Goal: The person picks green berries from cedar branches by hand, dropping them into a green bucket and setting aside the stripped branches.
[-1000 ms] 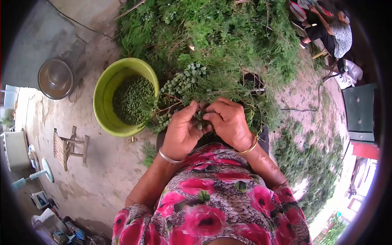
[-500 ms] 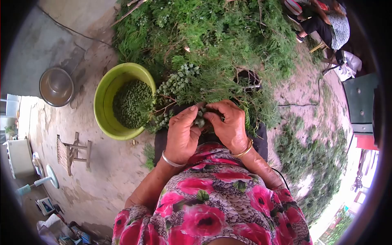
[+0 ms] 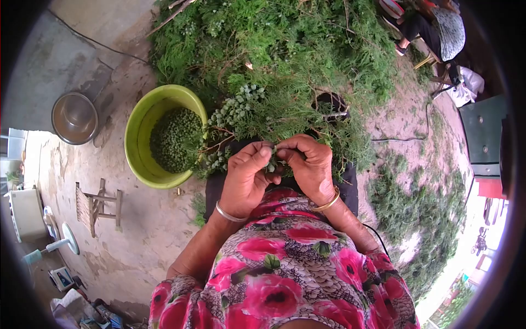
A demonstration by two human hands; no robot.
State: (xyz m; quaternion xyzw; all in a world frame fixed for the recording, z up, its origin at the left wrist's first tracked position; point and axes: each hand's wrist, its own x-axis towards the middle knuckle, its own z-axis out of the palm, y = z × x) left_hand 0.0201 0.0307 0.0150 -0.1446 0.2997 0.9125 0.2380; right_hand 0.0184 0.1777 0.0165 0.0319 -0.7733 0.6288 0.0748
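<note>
Both hands meet over my lap at a small cluster of green cones (image 3: 272, 164). My left hand (image 3: 247, 178), with a silver bangle, has thumb and fingers pressed together at the cluster. On its other side, my right hand (image 3: 309, 170), with a gold bangle, pinches at the same sprig. Just beyond the hands lies a cut branch with pale green cones (image 3: 239, 107) and feathery leaves. To the left, a yellow-green basin (image 3: 135, 129) holds many small green cones (image 3: 176, 140).
A large heap of green branches (image 3: 274, 44) spreads ahead. Metal bowl (image 3: 75, 118) and small wooden stool (image 3: 98, 207) stand left. Loose sprigs (image 3: 416, 214) cover the ground at right. Another person (image 3: 433, 33) sits at the upper right, near a white bag (image 3: 468, 86).
My fingers have shifted slightly around the cone cluster, and less of it shows between them. The whole view has moved a little.
</note>
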